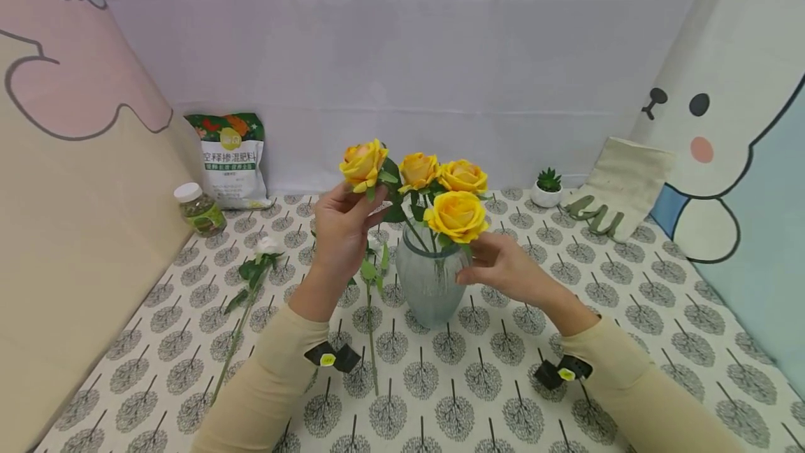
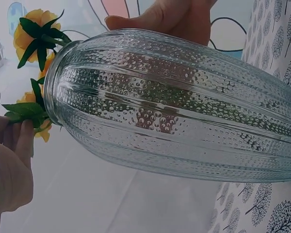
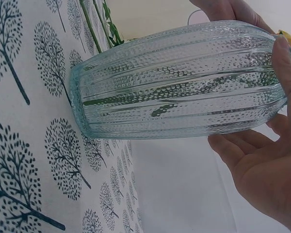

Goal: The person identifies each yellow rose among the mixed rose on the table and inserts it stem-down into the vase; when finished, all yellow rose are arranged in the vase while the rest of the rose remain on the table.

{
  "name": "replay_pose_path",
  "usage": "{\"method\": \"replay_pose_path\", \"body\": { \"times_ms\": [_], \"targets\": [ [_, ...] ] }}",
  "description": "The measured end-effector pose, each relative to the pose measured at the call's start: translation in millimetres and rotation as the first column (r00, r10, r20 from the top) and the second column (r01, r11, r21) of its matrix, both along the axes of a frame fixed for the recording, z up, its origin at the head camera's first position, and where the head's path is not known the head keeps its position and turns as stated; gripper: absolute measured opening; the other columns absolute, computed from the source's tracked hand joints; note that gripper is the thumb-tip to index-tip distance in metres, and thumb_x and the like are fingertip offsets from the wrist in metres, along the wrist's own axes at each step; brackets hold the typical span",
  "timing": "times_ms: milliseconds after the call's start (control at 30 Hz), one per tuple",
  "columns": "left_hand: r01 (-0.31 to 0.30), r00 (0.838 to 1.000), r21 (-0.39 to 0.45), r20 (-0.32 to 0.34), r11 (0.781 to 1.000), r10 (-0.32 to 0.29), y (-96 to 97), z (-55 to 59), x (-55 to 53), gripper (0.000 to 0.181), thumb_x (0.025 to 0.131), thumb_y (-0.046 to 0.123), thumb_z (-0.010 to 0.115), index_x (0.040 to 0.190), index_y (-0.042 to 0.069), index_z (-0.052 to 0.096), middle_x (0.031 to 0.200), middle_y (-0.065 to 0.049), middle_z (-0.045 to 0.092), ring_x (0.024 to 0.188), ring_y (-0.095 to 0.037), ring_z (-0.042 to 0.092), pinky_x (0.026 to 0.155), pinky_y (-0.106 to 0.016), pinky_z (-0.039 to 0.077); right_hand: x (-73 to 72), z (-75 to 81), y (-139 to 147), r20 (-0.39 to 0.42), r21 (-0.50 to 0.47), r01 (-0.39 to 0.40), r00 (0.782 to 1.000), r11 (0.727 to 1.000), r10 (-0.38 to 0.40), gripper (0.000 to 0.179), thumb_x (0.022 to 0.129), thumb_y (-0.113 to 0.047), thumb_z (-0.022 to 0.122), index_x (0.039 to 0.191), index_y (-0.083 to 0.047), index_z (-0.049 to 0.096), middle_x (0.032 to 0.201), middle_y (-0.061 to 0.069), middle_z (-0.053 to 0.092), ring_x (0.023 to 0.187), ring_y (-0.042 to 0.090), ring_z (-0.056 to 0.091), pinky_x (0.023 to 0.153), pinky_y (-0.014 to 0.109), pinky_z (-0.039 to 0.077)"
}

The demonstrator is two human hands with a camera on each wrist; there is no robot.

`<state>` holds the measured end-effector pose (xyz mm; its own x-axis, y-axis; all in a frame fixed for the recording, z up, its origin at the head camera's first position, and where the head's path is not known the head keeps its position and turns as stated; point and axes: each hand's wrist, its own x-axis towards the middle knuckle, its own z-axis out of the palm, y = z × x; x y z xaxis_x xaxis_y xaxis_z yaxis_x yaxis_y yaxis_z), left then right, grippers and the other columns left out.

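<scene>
A ribbed, bubbled glass vase (image 1: 434, 289) stands upright on the cloth, several yellow roses (image 1: 458, 217) rising from its mouth. My left hand (image 1: 344, 226) pinches the leftmost yellow rose (image 1: 363, 165) just beneath its bloom, among the green leaves (image 2: 24, 111) beside the rim. On the vase's other side, my right hand (image 1: 512, 272) holds the upper body, thumb across the near face and fingers behind, as the right wrist view shows. Stems show blurred through the glass (image 3: 179, 87).
Two white roses lie left of the vase, one farther out (image 1: 269, 247), the other (image 1: 376, 250) partly behind my left wrist. Behind them stand a fertilizer bag (image 1: 233, 163) and a lidded jar (image 1: 202, 212). A small potted succulent (image 1: 548, 189) and gardening gloves (image 1: 619, 187) are at back right.
</scene>
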<state>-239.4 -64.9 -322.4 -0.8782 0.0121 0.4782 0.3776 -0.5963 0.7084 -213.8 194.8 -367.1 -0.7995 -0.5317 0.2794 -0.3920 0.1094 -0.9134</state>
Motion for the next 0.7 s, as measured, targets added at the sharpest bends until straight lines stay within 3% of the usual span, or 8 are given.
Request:
{"method": "replay_pose_path", "body": {
  "times_ms": [100, 233, 367, 500, 600, 700],
  "targets": [
    [-0.017, 1.0, -0.057, -0.003, 0.998, 0.017, 1.3, 0.5, 0.9, 0.027, 0.09, 0.0, 0.074, 0.114, 0.012, 0.075, 0.1, -0.006, 0.073, 0.085, -0.014, 0.071, 0.074, -0.028, 0.061, 0.1, 1.6, 0, 0.013, -0.001, 0.007, 1.0, 1.0, -0.007, 0.07, 0.082, 0.005, 0.076, 0.144, 0.01, 0.044, 0.142, 0.027, 0.051, 0.128, 0.041, 0.053, 0.102, 0.036, 0.049],
    [-0.043, 0.999, -0.118, -0.013, 0.992, 0.042, 2.9, 0.9, 1.1, 0.035, 0.093, -0.011, 0.062, 0.116, 0.012, 0.075, 0.095, -0.004, 0.075, 0.082, -0.014, 0.072, 0.072, -0.026, 0.061, 0.2, 2.5, 1, 0.017, 0.005, 0.013, 1.0, 1.0, -0.013, 0.071, 0.082, 0.005, 0.076, 0.144, 0.01, 0.043, 0.143, 0.027, 0.05, 0.129, 0.041, 0.052, 0.103, 0.036, 0.048],
    [-0.031, 0.998, -0.189, -0.057, 0.981, 0.02, 8.4, -1.6, 0.5, 0.037, 0.091, -0.013, 0.062, 0.119, 0.008, 0.073, 0.1, -0.005, 0.075, 0.087, -0.016, 0.073, 0.08, -0.034, 0.061, 0.4, 2.6, 3, 0.006, 0.013, 0.029, 1.0, 0.999, -0.029, 0.069, 0.082, 0.004, 0.076, 0.143, 0.011, 0.044, 0.141, 0.027, 0.052, 0.127, 0.04, 0.054, 0.102, 0.036, 0.049],
    [-0.026, 0.996, -0.266, -0.093, 0.964, 0.002, 13.1, -8.6, 2.5, 0.034, 0.09, -0.014, 0.064, 0.123, -0.006, 0.068, 0.106, -0.004, 0.074, 0.095, -0.019, 0.072, 0.086, -0.043, 0.059, 2.8, 0.8, 4, 0.017, 0.024, 0.034, 0.999, 0.999, -0.035, 0.067, 0.084, 0.001, 0.077, 0.141, 0.011, 0.045, 0.137, 0.026, 0.055, 0.124, 0.039, 0.057, 0.1, 0.035, 0.051],
    [-0.061, 0.995, -0.321, -0.09, 0.945, 0.033, 12.9, -14.0, 3.7, 0.031, 0.09, -0.012, 0.065, 0.121, -0.014, 0.064, 0.106, -0.003, 0.074, 0.097, -0.017, 0.071, 0.089, -0.041, 0.058, 4.0, -0.2, 3, 0.016, 0.026, 0.017, 1.0, 1.0, -0.017, 0.073, 0.085, -0.004, 0.079, 0.145, 0.01, 0.041, 0.142, 0.026, 0.051, 0.127, 0.039, 0.054, 0.102, 0.035, 0.049],
    [-0.088, 0.993, -0.379, -0.108, 0.921, 0.051, 10.2, -15.7, 2.5, 0.03, 0.09, -0.01, 0.065, 0.119, -0.017, 0.063, 0.106, -0.008, 0.073, 0.095, -0.016, 0.071, 0.088, -0.037, 0.059, 2.5, 0.6, 2, -0.005, 0.024, 0.002, 1.0, 1.0, -0.001, 0.082, 0.086, -0.011, 0.079, 0.151, 0.007, 0.033, 0.152, 0.024, 0.04, 0.133, 0.04, 0.048, 0.104, 0.036, 0.047]
  ]
}}
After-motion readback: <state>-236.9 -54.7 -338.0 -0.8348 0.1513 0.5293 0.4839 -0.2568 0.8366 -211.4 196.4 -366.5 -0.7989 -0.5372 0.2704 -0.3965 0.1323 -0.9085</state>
